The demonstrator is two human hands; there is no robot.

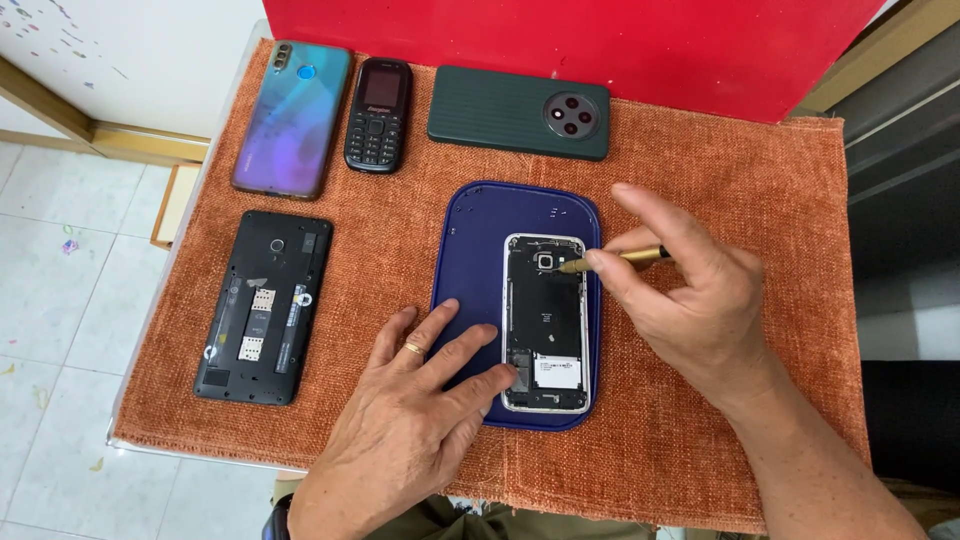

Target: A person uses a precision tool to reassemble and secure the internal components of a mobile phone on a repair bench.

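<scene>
An opened smartphone [546, 320] with its back cover off lies face down on a dark blue mat [470, 260]. My left hand [420, 400] rests flat on the mat, fingertips pressing the phone's lower left edge. My right hand [690, 290] grips a gold-coloured screwdriver [615, 259], its tip touching the phone's upper right corner beside the camera lens.
On the orange cloth [700, 170] lie a black phone with its back removed [263, 306], a blue-purple smartphone [293, 116], a small black keypad phone [378, 114] and a dark green phone with a round camera [520, 112]. A red panel [560, 40] stands behind.
</scene>
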